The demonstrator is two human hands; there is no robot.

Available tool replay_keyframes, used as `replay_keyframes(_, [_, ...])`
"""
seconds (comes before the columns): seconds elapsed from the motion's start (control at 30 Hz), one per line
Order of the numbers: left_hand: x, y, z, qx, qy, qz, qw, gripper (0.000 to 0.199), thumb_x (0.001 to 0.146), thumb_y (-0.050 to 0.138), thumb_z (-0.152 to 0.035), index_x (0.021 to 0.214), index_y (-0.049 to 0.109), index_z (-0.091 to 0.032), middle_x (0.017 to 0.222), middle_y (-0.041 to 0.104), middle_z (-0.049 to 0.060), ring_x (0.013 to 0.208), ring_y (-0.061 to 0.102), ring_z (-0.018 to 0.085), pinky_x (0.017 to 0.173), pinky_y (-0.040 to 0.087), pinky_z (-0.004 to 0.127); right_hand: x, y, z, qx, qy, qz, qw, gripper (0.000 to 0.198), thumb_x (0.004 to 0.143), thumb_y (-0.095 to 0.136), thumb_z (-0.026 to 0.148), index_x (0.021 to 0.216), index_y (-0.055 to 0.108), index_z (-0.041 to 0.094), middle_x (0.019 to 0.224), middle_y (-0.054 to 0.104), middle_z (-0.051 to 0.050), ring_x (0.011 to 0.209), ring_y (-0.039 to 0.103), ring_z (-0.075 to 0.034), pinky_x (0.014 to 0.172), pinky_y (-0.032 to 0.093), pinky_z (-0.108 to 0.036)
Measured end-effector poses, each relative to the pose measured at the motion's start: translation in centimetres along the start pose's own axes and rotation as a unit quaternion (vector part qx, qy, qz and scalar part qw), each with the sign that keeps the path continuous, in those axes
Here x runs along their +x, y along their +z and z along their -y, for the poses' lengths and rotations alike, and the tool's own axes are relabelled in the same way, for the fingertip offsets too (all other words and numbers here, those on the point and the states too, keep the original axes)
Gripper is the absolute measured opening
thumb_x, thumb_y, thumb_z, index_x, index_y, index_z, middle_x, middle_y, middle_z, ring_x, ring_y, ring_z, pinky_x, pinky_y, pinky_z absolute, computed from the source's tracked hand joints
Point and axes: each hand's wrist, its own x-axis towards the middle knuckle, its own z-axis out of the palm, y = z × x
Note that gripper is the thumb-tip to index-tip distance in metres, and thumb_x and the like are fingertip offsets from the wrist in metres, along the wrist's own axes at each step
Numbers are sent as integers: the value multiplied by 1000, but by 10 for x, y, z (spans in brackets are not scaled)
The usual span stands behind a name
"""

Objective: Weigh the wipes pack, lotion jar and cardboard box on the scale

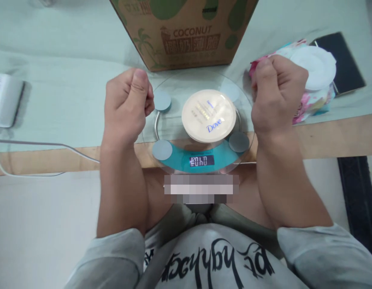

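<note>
My left hand (126, 104) is held up in a fist at the left of a round glass scale (181, 156). On the other side my right hand (276, 94) makes a fist too. Nothing shows between the fingers of either hand. A cream-coloured Dove tub (208, 114) with a round lid rests on the scale, between the two fists and apart from both. The scale has a teal band, grey discs and a lit digital display (201, 161) at its near edge. My right fist partly covers a pink wipes pack (302, 110) behind it.
A cardboard coconut box (192, 44) stands just beyond the scale. At the right, a white round lid (315, 66) tops the wipes pack beside a black flat object (339, 60). A white box-like object (7, 100) and cables (62, 145) are at the left.
</note>
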Motion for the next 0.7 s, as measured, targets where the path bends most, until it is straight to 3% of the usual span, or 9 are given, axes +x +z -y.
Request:
replay_keyframes(0.1, [2, 8, -5, 2, -6, 7, 1000, 63, 91, 96, -79, 81, 67, -23, 61, 45, -3, 41, 36, 10, 37, 17, 32, 2, 0, 4, -4, -11, 4, 1000, 83, 116, 50, 90, 76, 35, 18, 68, 27, 0, 67, 22, -6, 66, 24, -28])
replay_keyframes(0.23, [-5, 28, -28, -10, 108, -39, 993, 28, 87, 87, -27, 69, 67, -22, 56, 47, -2, 43, 35, 9, 40, 11, 28, 5, -2, 10, 1, -18, 1, 1000, 92, 109, 50, 101, 74, 35, 17, 66, 28, 0, 65, 23, -6, 64, 22, -28])
replay_keyframes(0.3, [-10, 35, -37, -22, 149, -45, 988, 25, 96, 77, -23, 72, 71, -21, 57, 50, -2, 44, 33, 8, 43, 16, 27, 6, -3, 13, 5, -16, 4, 1000, 97, 104, 49, 107, 74, 34, 16, 66, 28, 0, 64, 23, -6, 64, 21, -27])
replay_keyframes(0.33, [-11, 37, -40, -19, 159, -37, 986, 25, 102, 77, -30, 79, 75, -21, 63, 56, -1, 49, 42, 9, 47, 26, 26, 6, -3, 14, 9, -14, 6, 1000, 97, 103, 49, 108, 74, 34, 16, 67, 29, 0, 64, 23, -6, 63, 21, -27])
replay_keyframes(0.4, [-11, 38, -44, 24, 168, 23, 985, 42, 101, 88, -64, 102, 82, -23, 91, 74, 5, 80, 72, 19, 68, 54, 32, 6, -3, 16, 17, -9, 10, 1000, 94, 108, 53, 101, 74, 35, 16, 67, 30, -1, 65, 25, -5, 64, 22, -26])
replay_keyframes(0.43, [-11, 37, -45, 58, 152, 73, 984, 64, 88, 96, -81, 114, 82, -25, 112, 79, 8, 107, 80, 28, 87, 64, 40, 6, -3, 17, 20, -7, 12, 1000, 88, 113, 55, 92, 74, 36, 16, 67, 29, 0, 64, 25, -5, 64, 23, -26])
replay_keyframes(0.5, [-11, 36, -48, 122, 81, 179, 973, 96, 61, 109, -89, 131, 79, -31, 147, 75, 11, 151, 70, 41, 120, 65, 56, 5, -3, 19, 25, -7, 15, 1000, 71, 118, 58, 69, 74, 37, 16, 66, 28, 0, 63, 24, -5, 65, 25, -27])
replay_keyframes(0.6, [-14, 37, -55, 145, -17, 262, 954, 100, 59, 117, -67, 145, 75, -40, 165, 71, 10, 163, 64, 42, 139, 57, 57, 5, -2, 22, 32, -6, 16, 999, 52, 114, 57, 45, 75, 37, 17, 65, 29, 1, 62, 24, -6, 66, 25, -29])
replay_keyframes(0.7, [-20, 43, -57, 148, -24, 281, 948, 102, 59, 119, -61, 149, 77, -41, 163, 74, 9, 158, 69, 42, 138, 59, 56, 4, -1, 23, 35, -2, 25, 999, 48, 114, 57, 41, 76, 38, 18, 66, 31, 1, 63, 26, -7, 67, 27, -29])
